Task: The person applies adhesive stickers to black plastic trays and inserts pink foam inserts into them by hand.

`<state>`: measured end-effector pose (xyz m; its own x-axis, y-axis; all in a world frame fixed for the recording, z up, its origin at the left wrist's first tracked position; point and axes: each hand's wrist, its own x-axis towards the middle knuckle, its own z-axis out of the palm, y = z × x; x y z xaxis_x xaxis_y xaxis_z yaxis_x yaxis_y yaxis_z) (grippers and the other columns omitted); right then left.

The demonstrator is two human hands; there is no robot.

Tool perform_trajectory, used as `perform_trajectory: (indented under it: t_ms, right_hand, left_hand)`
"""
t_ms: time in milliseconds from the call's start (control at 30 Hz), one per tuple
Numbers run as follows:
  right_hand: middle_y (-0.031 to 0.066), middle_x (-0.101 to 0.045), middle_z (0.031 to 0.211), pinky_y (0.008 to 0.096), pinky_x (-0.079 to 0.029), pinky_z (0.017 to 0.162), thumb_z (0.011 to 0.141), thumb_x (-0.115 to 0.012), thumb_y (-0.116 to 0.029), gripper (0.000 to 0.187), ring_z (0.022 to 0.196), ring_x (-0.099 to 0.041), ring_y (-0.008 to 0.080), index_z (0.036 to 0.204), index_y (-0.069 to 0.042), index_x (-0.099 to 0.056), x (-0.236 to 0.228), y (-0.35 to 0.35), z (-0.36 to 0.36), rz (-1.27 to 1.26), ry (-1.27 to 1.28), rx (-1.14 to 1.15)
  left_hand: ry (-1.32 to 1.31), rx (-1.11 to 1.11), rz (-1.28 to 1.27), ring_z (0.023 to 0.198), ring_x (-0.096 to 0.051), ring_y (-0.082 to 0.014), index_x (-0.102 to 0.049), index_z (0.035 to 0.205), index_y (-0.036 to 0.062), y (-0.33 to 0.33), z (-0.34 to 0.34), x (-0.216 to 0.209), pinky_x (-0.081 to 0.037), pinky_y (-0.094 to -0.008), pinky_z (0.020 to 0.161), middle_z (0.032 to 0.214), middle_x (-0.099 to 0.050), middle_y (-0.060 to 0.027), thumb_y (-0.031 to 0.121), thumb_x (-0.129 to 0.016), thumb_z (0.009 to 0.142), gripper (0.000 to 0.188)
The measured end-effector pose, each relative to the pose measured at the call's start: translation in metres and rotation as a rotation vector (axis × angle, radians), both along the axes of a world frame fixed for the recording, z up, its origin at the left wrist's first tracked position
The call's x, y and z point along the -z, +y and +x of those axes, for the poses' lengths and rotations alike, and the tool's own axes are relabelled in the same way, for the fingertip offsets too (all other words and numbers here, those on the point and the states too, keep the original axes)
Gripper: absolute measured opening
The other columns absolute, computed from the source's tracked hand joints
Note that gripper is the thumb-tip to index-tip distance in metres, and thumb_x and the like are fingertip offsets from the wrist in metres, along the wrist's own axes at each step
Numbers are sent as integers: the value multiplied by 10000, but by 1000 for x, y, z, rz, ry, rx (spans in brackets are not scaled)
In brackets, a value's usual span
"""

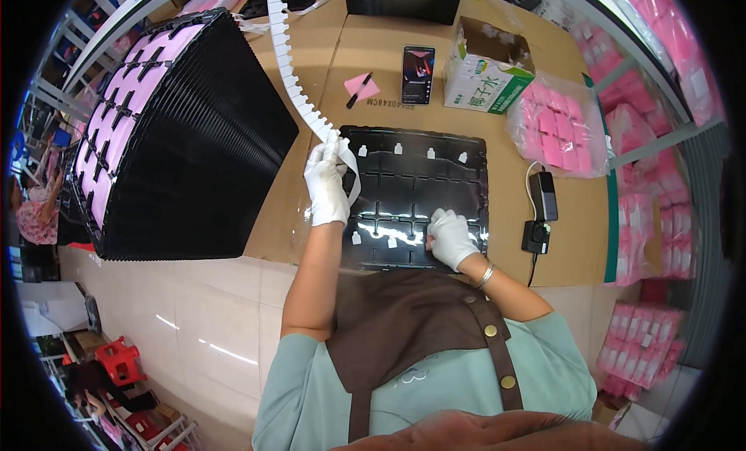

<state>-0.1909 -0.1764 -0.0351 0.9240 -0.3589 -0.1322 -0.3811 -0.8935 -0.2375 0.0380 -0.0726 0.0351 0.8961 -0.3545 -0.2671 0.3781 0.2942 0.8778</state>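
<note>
My left hand [326,183], in a white glove, is closed on a long white strip of labels [287,78]. From my fingers the strip runs up past the top edge of the picture, and a loose end [354,188] curls down over the black plastic tray [420,188]. Small white tag-shaped labels sit on the tray: several along its far row, such as one label [399,149], and two at the near left, including this label [392,242]. My right hand [451,237], also gloved, rests curled at the tray's near right. Whatever its fingers hold or press is hidden.
A tall stack of black trays [202,140] with pink inserts leans at left. Beyond the tray lie a phone [418,74], a pen [359,91] on pink paper and an opened carton [486,70]. At right are bagged pink pieces [556,128] and a cabled black device [545,196].
</note>
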Motion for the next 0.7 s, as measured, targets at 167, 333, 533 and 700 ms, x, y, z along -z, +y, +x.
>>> perform_trajectory:
  t_ms: [167,333,533,700]
  right_hand:
    - [108,-573,897,407,-485,718,582,-790,-184,235,872,-584,305,675,-93,-593,-7,-14,22,61,121,16]
    - [134,-611,853,401,-497,706,678,-759,-199,198,815,-619,335,732,-66,-624,-15,-40,43,383,127,-4]
    - [86,-655,808,286,-487,701,791,-705,-223,299,750,-619,152,980,-9,-617,-62,-10,114,924,-671,309]
    - [41,-662,806,246,-483,695,801,-686,-106,201,721,-594,96,955,8,-626,-65,-6,142,1322,-742,296]
  left_hand:
    - [-6,1,50,600,-377,-29,-623,915,57,-3,-7,-1,-283,-182,543,716,-477,47,198,-623,911,141]
    - [-35,11,78,602,-440,-16,-636,815,79,-6,-14,2,-329,-177,558,740,-579,35,255,-666,884,192]
    - [-78,36,40,654,-498,-35,-639,823,50,-13,-31,1,-377,-190,602,777,-619,12,227,-669,884,189]
    - [-143,17,5,781,-562,-68,-630,918,10,-11,-40,-8,-429,-211,683,923,-663,-36,248,-628,912,238]
